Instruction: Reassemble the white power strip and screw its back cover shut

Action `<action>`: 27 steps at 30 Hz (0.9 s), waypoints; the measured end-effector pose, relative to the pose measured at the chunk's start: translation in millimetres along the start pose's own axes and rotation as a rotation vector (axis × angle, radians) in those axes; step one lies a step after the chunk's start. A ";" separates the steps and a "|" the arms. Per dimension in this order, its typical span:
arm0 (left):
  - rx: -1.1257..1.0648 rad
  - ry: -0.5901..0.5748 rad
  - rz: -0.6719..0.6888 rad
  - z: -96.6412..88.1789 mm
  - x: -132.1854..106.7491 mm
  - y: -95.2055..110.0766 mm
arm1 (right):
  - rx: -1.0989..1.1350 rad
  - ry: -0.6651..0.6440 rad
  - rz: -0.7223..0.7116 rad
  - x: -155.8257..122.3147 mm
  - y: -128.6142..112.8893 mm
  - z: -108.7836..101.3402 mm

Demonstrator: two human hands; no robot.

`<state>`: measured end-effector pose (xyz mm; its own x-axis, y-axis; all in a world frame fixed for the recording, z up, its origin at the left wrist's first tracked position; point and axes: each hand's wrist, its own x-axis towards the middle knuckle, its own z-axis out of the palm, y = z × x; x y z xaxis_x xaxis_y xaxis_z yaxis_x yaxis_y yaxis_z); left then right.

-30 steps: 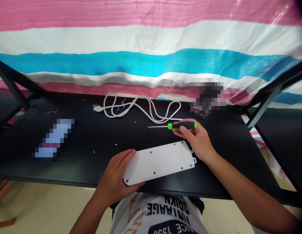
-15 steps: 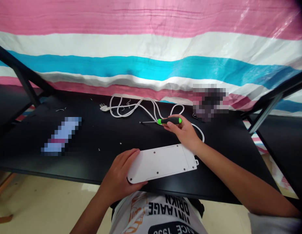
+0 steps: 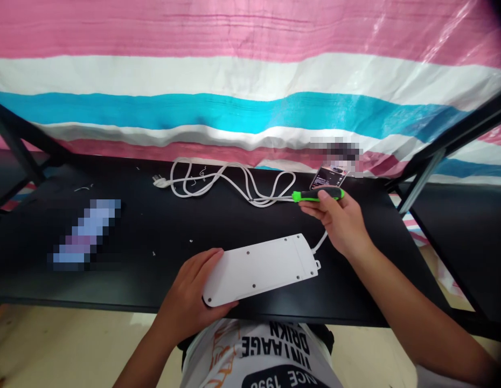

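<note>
**Strip pinned, screwdriver gripped**

The white strip (image 3: 261, 267) is lying back-up at the near edge of the black surface (image 3: 153, 226). Its left end is being clasped by the left hand (image 3: 189, 302), seemingly so that it cannot slide. Small screw holes are showing across its flat back, and its cord (image 3: 230, 183) is trailing off in loops toward the far side. The green-and-black screwdriver (image 3: 317, 195) is being gripped by the closed right hand (image 3: 341, 223) just beyond the strip's right end, with the shaft pointing left.
</note>
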<state>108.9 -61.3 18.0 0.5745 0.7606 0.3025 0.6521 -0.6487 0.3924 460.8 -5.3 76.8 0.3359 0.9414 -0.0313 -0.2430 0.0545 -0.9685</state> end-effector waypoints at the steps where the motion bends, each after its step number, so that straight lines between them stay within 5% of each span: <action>1: -0.003 -0.001 0.001 -0.3 0.2 0.3 | 0.000 0.014 -0.004 -1.1 -2.0 -2.9; 15: -0.016 -0.005 -0.015 -0.4 0.7 -0.5 | 0.009 0.147 -0.008 -22.2 -13.6 -46.7; 21: 0.010 -0.001 -0.001 0.0 1.9 -1.1 | -0.029 0.160 0.061 -44.5 -6.3 -76.2; 27: 0.007 0.010 0.009 0.1 4.1 -1.4 | 0.024 0.162 0.078 -52.4 4.5 -84.0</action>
<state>110.4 -57.3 18.7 0.5757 0.7547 0.3147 0.6502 -0.6559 0.3835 518.6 -82.4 53.3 0.4567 0.8773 -0.1473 -0.2952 -0.0067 -0.9554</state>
